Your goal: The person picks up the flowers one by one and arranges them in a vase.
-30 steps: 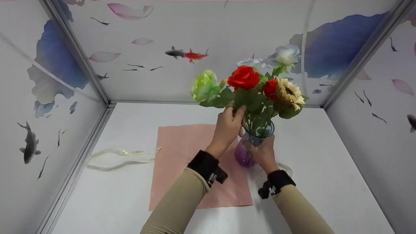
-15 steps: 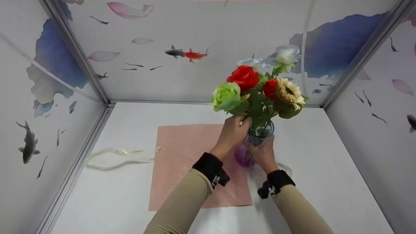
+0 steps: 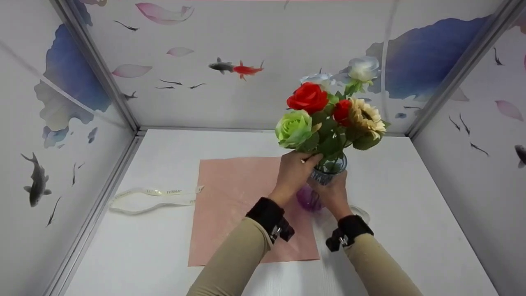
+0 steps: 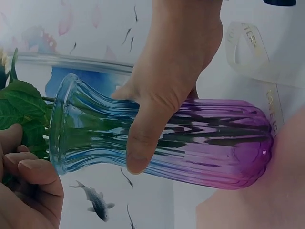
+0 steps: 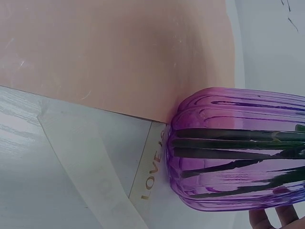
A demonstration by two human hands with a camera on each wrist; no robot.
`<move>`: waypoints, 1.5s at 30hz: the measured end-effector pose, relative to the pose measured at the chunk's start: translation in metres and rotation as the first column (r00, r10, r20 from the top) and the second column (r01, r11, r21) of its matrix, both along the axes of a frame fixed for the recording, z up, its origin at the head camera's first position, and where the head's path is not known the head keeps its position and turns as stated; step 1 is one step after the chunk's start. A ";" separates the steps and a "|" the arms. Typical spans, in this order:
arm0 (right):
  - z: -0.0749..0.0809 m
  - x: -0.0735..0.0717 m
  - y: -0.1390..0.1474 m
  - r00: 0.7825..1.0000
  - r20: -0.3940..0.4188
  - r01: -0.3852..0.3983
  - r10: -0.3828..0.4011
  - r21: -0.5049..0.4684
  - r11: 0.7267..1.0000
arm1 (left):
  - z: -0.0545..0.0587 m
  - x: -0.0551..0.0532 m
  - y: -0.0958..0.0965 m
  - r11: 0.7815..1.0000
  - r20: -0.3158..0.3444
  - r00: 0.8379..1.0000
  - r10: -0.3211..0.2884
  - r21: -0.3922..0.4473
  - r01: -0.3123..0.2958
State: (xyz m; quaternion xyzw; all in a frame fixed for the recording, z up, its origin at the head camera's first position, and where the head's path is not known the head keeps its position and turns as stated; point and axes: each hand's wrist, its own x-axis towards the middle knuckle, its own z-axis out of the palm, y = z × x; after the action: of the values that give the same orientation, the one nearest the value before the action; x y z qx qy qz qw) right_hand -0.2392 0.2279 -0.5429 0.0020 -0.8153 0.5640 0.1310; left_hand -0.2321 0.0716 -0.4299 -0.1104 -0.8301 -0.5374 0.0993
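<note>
A glass vase (image 4: 205, 143), blue at the neck and purple below, stands upright at the pink sheet's right edge. My right hand (image 3: 335, 193) grips its neck, the thumb (image 4: 140, 148) across the glass. In the vase are artificial flowers: a red rose (image 3: 307, 98), a second red bloom, a beige sunflower (image 3: 365, 117) and pale blooms (image 3: 362, 68) behind. A green rose (image 3: 294, 128) leans at the left, low over the rim. Just under it my left hand (image 3: 292, 172) pinches at its stem, mostly hidden by fingers. Dark stems (image 5: 224, 145) show through the purple glass.
A pink sheet (image 3: 238, 205) lies flat on the white table (image 3: 123, 246). To its left is a looped white ribbon (image 3: 139, 201) with gold lettering; more ribbon (image 5: 147, 176) lies by the vase's base. Printed walls enclose the table at left, back and right.
My left hand has moved right and down toward the vase's mouth, and the green rose has come with it, now lower and closer to the other flowers. My right hand stays on the vase.
</note>
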 end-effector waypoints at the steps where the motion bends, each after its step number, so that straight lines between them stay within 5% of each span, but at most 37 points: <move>1: 0.000 0.000 0.000 1.000 -0.004 -0.008 0.008 0.000 1.000 | -0.001 0.000 0.000 0.999 0.017 1.000 0.010 0.032 -0.010; 8: 0.000 0.002 -0.001 0.999 0.028 -0.017 0.016 0.023 1.000 | -0.014 0.002 -0.004 0.974 0.112 0.994 0.022 0.221 -0.047; 18: -0.004 0.001 -0.003 0.999 -0.045 -0.014 0.016 0.027 1.000 | -0.023 0.003 -0.004 0.959 0.151 0.988 0.037 0.274 -0.078; 23: -0.006 0.001 -0.004 0.998 -0.067 -0.011 0.014 0.052 0.999 | -0.027 0.005 -0.004 0.944 0.201 0.979 -0.030 0.326 -0.038; 30: -0.004 0.001 -0.004 0.996 -0.088 -0.015 0.016 0.014 1.000 | -0.032 0.005 -0.010 0.889 0.293 0.941 -0.171 0.457 0.019; 35: -0.004 -0.003 -0.004 0.987 -0.158 -0.010 0.009 -0.003 1.000 | -0.035 0.008 -0.019 0.902 0.328 0.923 -0.200 0.429 0.043; 40: -0.004 0.002 -0.006 0.999 -0.008 0.048 -0.048 0.010 0.999 | -0.044 0.012 -0.035 0.920 0.342 0.917 -0.204 0.388 0.060; 45: -0.003 0.001 -0.009 0.995 0.056 0.084 -0.086 0.030 0.996 | -0.054 0.014 -0.061 0.933 0.369 0.915 -0.164 0.359 0.022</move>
State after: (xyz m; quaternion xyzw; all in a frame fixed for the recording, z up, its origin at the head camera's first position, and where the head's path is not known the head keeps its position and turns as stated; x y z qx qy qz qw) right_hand -0.2379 0.2189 -0.5455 -0.0470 -0.8257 0.5466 0.1314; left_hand -0.2183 0.0105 -0.4842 -0.0209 -0.7186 -0.6907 -0.0775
